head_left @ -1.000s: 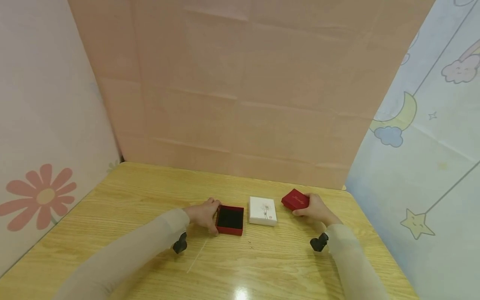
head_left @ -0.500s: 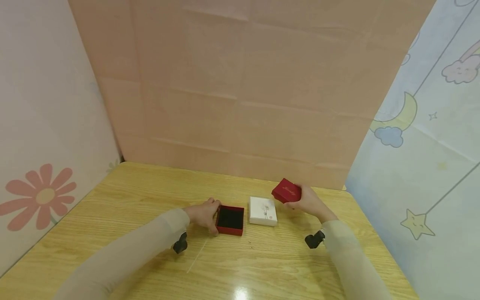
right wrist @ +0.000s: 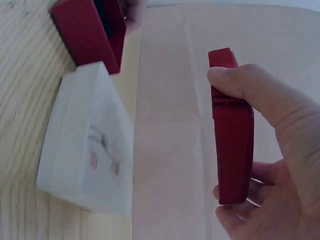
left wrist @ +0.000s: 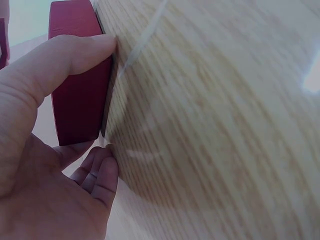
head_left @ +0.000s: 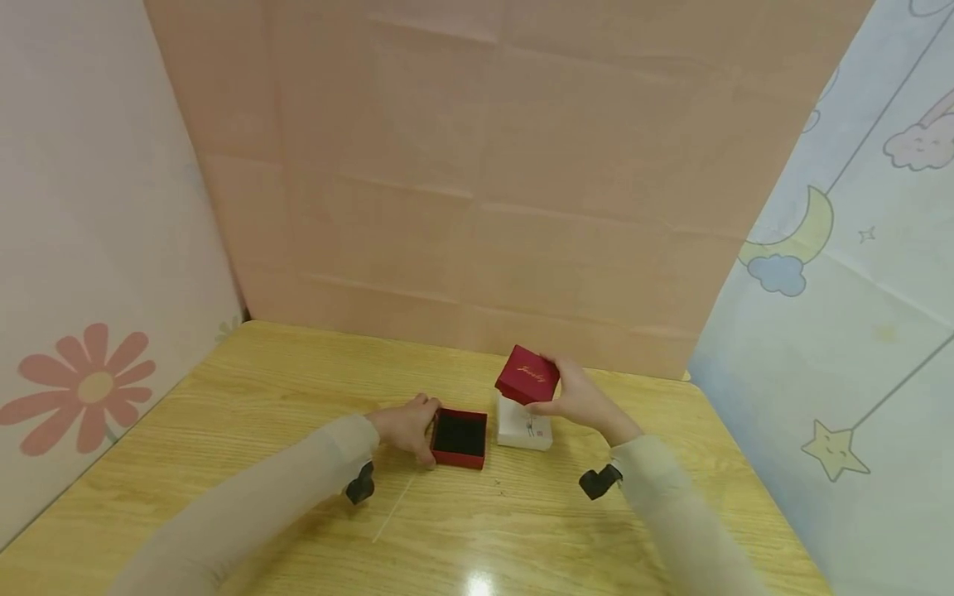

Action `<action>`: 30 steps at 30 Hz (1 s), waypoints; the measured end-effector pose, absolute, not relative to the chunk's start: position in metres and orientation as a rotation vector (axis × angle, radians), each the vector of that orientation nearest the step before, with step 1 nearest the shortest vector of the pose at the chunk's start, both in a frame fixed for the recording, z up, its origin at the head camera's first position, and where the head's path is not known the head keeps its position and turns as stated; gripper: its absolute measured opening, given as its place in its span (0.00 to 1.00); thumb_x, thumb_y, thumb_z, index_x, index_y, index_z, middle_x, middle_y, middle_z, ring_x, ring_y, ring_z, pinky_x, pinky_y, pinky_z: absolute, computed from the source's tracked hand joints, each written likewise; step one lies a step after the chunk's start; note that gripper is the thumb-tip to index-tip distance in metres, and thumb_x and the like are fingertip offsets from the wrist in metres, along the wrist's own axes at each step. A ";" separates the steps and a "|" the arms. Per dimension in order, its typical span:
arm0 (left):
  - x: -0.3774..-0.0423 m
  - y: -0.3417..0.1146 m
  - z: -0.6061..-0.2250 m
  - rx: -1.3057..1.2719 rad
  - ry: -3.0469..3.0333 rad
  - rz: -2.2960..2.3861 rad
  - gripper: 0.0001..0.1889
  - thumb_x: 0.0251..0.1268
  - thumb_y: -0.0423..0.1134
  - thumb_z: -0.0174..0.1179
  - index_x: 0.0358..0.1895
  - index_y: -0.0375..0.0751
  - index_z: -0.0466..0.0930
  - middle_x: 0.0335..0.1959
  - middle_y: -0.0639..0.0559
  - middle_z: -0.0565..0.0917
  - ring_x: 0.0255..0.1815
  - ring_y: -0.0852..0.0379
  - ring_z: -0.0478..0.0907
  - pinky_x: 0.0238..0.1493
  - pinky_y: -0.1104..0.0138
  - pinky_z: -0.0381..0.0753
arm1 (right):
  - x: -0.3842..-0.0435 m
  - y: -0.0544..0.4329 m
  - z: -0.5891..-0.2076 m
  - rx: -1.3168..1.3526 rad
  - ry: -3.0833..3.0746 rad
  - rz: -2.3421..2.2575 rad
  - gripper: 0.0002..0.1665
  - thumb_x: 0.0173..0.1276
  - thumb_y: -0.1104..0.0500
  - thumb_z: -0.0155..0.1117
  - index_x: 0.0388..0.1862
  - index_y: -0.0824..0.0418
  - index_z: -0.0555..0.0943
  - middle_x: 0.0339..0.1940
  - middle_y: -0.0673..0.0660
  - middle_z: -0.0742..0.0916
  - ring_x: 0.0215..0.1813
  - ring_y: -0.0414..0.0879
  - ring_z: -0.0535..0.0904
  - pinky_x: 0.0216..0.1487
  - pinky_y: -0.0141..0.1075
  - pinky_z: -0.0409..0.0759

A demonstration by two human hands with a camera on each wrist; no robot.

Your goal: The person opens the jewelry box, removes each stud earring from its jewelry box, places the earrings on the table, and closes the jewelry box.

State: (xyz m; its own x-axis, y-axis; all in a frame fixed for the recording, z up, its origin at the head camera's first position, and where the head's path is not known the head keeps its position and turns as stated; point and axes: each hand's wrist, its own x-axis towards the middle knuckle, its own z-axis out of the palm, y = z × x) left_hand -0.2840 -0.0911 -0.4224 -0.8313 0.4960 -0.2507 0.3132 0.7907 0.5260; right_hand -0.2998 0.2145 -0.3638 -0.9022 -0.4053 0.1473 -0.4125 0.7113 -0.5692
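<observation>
A red jewelry box base (head_left: pixel 459 459) with a black lining sits on the table, its top uncovered. My left hand (head_left: pixel 406 427) holds it by its left side, the thumb at the near corner and fingers at the back; the left wrist view shows the thumb against the red wall (left wrist: pixel 80 105). In my right hand (head_left: pixel 585 401) is the red box lid (head_left: pixel 527 374), gold script on top, pinched between thumb and fingers and raised off the table. From the head view the lid overlaps the back of a white box (head_left: pixel 524 430); the right wrist view shows the lid (right wrist: pixel 233 145) apart from it.
The white box (right wrist: pixel 75 135), printed with a flower and a small red mark, stands just right of the red base. A wooden table (head_left: pixel 447 538) spreads around, with a pale line at the left. A pinkish backdrop (head_left: pixel 477 207) rises behind.
My right hand has carried the red lid leftward and up, from right of the white box to over its back part. The left hand and the red base stay in place.
</observation>
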 end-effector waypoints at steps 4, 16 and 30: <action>-0.284 -0.091 -0.422 0.621 2.599 0.676 0.46 0.41 0.41 0.79 0.65 0.36 0.61 0.53 0.45 0.66 0.51 0.51 0.67 0.57 0.55 0.73 | -0.296 0.205 -0.361 0.726 -2.894 0.954 0.53 0.50 0.51 0.78 0.70 0.67 0.61 0.59 0.62 0.75 0.57 0.56 0.71 0.60 0.55 0.70; -0.284 -0.092 -0.423 0.632 2.593 0.704 0.46 0.40 0.41 0.79 0.65 0.37 0.62 0.53 0.45 0.66 0.51 0.51 0.68 0.57 0.55 0.73 | -0.294 0.204 -0.365 0.700 -2.926 1.067 0.54 0.50 0.51 0.78 0.71 0.64 0.60 0.61 0.60 0.73 0.58 0.55 0.70 0.61 0.57 0.70; -0.282 -0.102 -0.411 0.731 2.501 0.958 0.41 0.40 0.38 0.78 0.61 0.41 0.64 0.58 0.49 0.69 0.54 0.48 0.69 0.54 0.55 0.73 | -0.294 0.210 -0.368 0.678 -2.924 1.072 0.55 0.50 0.50 0.78 0.71 0.65 0.60 0.60 0.61 0.74 0.57 0.55 0.71 0.60 0.57 0.71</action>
